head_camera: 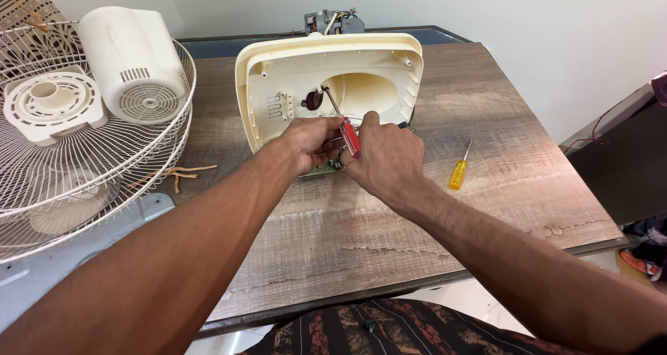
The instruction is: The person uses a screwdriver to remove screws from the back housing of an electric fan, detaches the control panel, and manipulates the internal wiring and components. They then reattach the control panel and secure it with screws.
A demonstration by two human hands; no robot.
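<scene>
Red-handled screwdriver (344, 127), both hands' fingers closed (tightly)

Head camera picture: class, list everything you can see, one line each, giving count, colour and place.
Fan base shell: one, cream, table centre, open side up.
Red-handled screwdriver: one, tip inside shell.
Yellow-handled screwdriver: one, table, right.
Wire fan guard: white, far left.
Motor cover: one, white, in guard.
Round vented part: one, white, in guard.
Table: one, wood-grain brown.
Left hand: at shell.
Right hand: grips red-handled screwdriver.
</scene>
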